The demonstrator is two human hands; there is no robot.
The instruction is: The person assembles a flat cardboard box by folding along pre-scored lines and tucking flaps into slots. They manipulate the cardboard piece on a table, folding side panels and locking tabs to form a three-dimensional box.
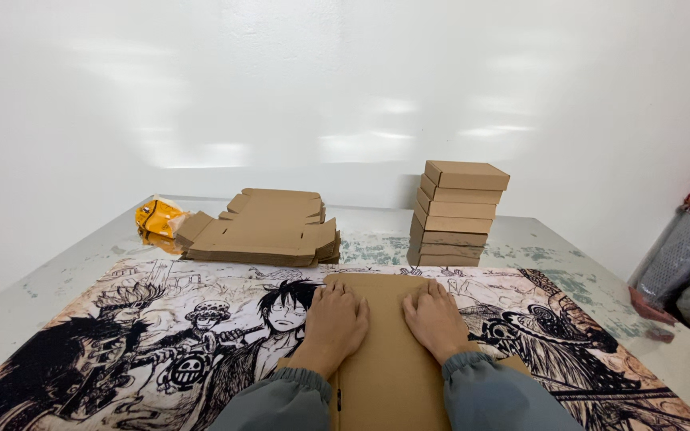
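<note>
Item under the hands: flat cardboard blank [393, 351], brown, unfolded, lying on the printed mat [121, 343] that covers the bench [537, 239]; it runs from just beyond the fingertips back toward the person's sleeves.
Weight, judged: light; a single sheet of thin corrugated board.
Stiffness, judged: stiff across the panels, weak along the score lines, so it should bend there and nowhere else.
Surface, judged: dry and matt, not slippery; edges and tabs prone to creasing or tearing if forced.
Where to take hold, judged: at the side flaps or far edge, outside both palms, with thumbs near a score line.
Left hand [335, 318]: palm down, flat on the blank, fingers together and extended away from the body; pressing, grasping nothing.
Right hand [434, 318]: same pose, just beside the left with a narrow strip of board between them; nothing gripped.
Wrists: low, both forearms in grey cuffed sleeves, roughly parallel.
Beyond the left hand: pile of flat blanks [263, 230], with a yellow packet [158, 217] at its far-left side.
Beyond the right hand: stack of folded boxes [457, 214], slightly uneven, upright.
</note>
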